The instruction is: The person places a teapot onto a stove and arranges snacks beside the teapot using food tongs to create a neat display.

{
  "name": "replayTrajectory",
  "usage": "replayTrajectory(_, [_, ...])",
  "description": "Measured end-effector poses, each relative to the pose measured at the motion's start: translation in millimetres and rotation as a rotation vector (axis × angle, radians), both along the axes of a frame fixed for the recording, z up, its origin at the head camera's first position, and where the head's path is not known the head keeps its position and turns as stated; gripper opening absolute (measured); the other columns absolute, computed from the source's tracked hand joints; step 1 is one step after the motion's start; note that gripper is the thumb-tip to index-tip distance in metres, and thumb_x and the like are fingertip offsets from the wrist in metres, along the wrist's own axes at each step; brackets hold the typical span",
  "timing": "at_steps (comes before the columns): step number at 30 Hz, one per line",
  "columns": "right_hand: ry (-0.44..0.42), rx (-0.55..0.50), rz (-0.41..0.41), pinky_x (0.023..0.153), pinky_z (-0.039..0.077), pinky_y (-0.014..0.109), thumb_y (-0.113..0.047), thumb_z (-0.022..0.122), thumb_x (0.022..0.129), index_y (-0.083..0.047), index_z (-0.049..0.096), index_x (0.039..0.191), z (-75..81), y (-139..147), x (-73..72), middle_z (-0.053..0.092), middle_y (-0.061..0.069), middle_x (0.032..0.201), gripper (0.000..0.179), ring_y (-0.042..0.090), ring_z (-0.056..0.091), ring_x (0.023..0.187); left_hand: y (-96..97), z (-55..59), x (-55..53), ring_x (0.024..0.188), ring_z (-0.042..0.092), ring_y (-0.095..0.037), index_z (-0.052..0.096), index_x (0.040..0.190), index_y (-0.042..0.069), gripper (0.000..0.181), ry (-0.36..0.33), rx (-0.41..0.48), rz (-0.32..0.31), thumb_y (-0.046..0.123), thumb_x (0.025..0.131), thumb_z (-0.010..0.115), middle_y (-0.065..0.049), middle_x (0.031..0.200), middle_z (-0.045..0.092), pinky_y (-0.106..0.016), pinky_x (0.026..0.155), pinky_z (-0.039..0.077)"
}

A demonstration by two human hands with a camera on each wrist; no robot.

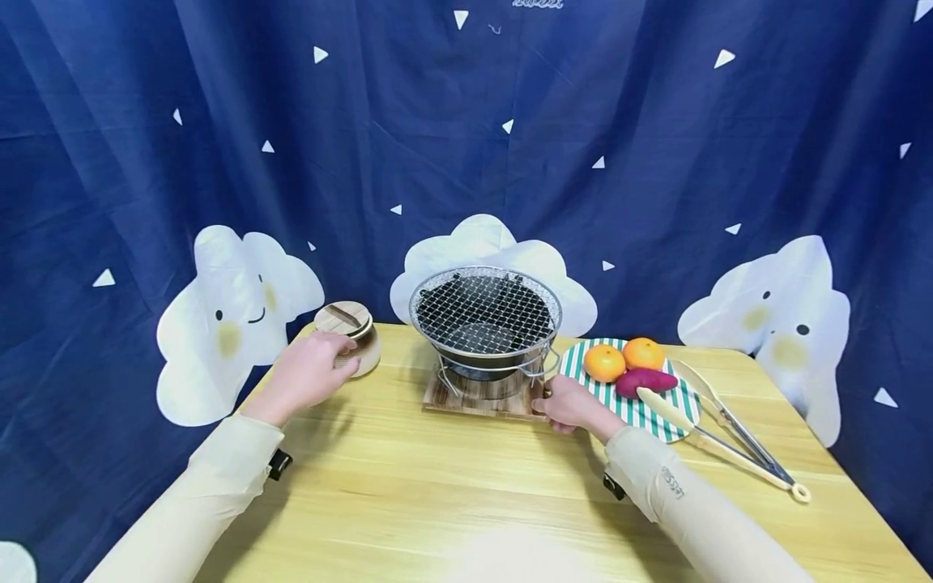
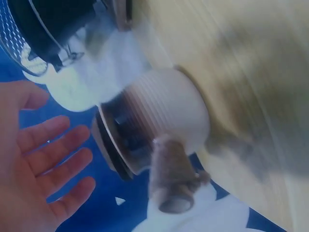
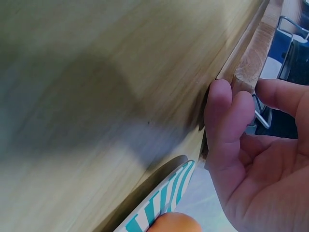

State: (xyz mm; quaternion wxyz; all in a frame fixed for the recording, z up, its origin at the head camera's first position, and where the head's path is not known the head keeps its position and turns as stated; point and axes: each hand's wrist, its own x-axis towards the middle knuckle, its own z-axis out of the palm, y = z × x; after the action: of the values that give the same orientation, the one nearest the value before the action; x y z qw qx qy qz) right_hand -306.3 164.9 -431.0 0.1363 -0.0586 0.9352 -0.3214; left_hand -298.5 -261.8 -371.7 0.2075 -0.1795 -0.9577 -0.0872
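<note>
Clock positions are read in the head view. At eight o'clock from the lidded pot [image 1: 367, 354], the left hand [image 1: 309, 368] reaches out with its fingers released and loosely spread; the left wrist view shows a gap between them and the wooden lid [image 1: 335, 319]. That view also shows the pot's stubby side handle [image 2: 170, 176]. The pot stands on the tabletop [image 1: 408, 494], at nine o'clock from the round grill [image 1: 484, 316].

The grill, topped with wire mesh, sits on a square wooden board [image 1: 503, 402]. At four o'clock from the grill's centre, the right hand [image 1: 573, 402] has its fingers grasping the board's corner, thumb on the upper face.

Just beyond, also at four o'clock, lies a striped plate [image 1: 579, 364] bearing two oranges [image 1: 604, 363] along its upper rim and a purple sweet potato [image 1: 641, 382] below them. Tongs [image 1: 761, 457] spread from the plate toward four o'clock, ring end outermost.
</note>
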Motion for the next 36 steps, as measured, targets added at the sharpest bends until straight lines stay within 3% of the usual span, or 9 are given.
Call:
replayTrajectory(7, [0.004,0.013,-0.003,0.047,0.054,0.032,-0.02,0.065,0.096,-0.002,0.062,0.095,0.7,-1.7,-1.6,0.066,0.013,0.067,0.018,0.016,0.057,0.046,-28.7,-7.5,-14.6,0.092,0.063,-0.036,0.07,0.099,0.009,0.025,0.005,0.033,0.138,0.03,0.089,0.062,-0.01,0.097,0.069,-0.055,0.072,0.05])
replayTrajectory(15, [0.003,0.012,0.004,0.047,0.054,0.032,-0.02,0.064,0.097,-0.003,0.06,0.09,1.4,-1.3,-1.4,0.065,0.012,0.068,0.019,0.017,0.059,0.049,-48.5,-5.5,-16.0,0.108,0.057,-0.049,0.057,0.127,-0.008,0.059,-0.205,-0.036,0.261,0.04,0.093,0.056,-0.029,0.114,0.06,-0.064,0.08,0.048])
replayTrajectory(22, [-0.002,0.014,-0.007,0.047,0.054,0.032,-0.02,0.064,0.097,-0.002,0.061,0.091,0.6,-1.2,-0.9,0.066,0.012,0.068,0.019,0.018,0.059,0.048,-57.2,-8.4,-20.3,0.106,0.059,-0.05,0.061,0.122,-0.007,0.062,-0.283,-0.045,0.288,0.049,0.095,0.054,-0.029,0.111,0.062,-0.064,0.071,0.051])
replayTrajectory(29, [-0.007,0.017,-0.004,0.048,0.054,0.032,-0.021,0.064,0.096,-0.004,0.062,0.095,-2.0,-0.5,-0.3,0.065,0.011,0.069,0.017,0.017,0.058,0.048,-64.2,-14.4,-27.6,0.094,0.065,-0.046,0.063,0.1,0.002,0.054,-0.372,-0.06,0.289,0.054,0.098,0.05,-0.026,0.103,0.067,-0.055,0.059,0.049])
replayTrajectory(36, [-0.007,0.012,-0.006,0.049,0.054,0.032,-0.021,0.064,0.097,-0.003,0.063,0.095,0.1,-0.1,0.3,0.066,0.01,0.07,0.017,0.017,0.059,0.05,-65.5,-15.9,-32.7,0.091,0.065,-0.042,0.063,0.096,0.004,0.045,-0.397,-0.077,0.278,0.047,0.098,0.049,-0.023,0.102,0.067,-0.051,0.057,0.048])
